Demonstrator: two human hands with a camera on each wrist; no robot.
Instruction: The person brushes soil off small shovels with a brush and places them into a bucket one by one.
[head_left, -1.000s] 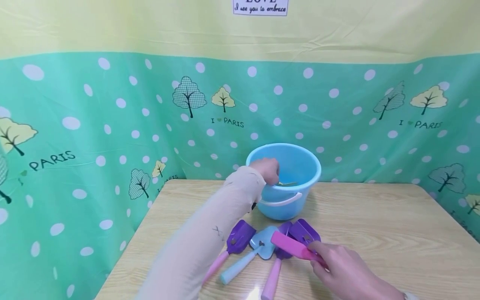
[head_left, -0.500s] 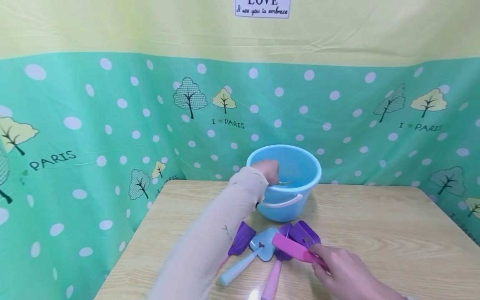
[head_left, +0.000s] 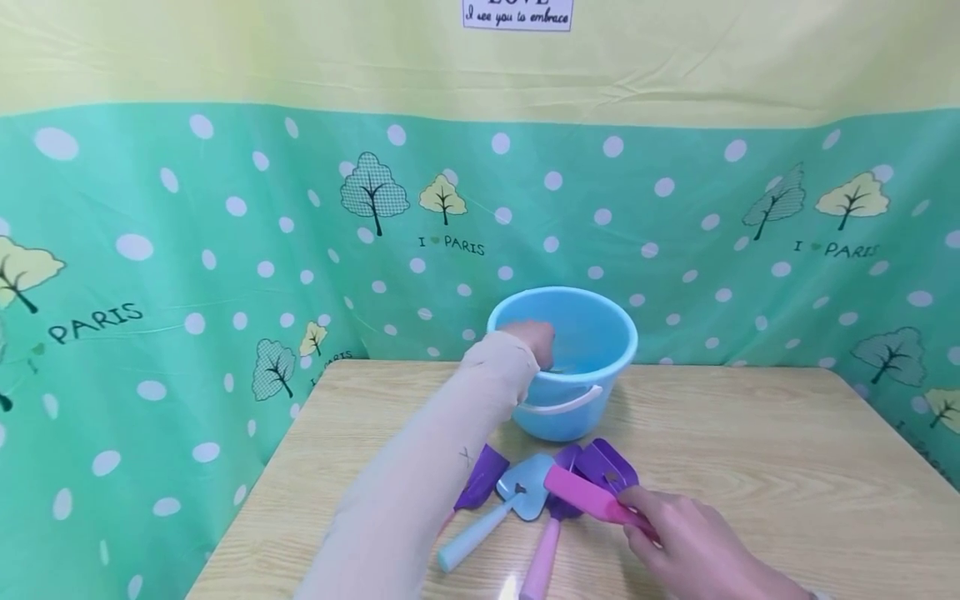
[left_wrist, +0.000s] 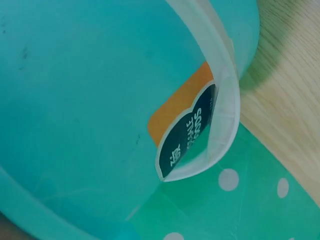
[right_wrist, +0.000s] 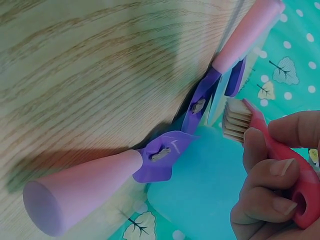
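A light blue bucket with a white handle stands at the back of the table. My left hand dips over its near-left rim, its fingertips hidden inside; a thin yellowish-green strip shows beside them, and I cannot tell whether the fingers hold it. In the left wrist view only the bucket's wall and label show, no fingers. My right hand grips a pink brush by its handle. Its pale bristles appear in the right wrist view, above the garden tools.
In front of the bucket lie a blue trowel and several purple shovels with pink handles. The left sleeve covers part of the leftmost purple shovel. A dotted green curtain hangs behind the wooden table.
The left sleeve has shifted slightly right, covering more of the leftmost shovel. Less of the yellowish strip shows inside the bucket. The right hand and brush stay in place.
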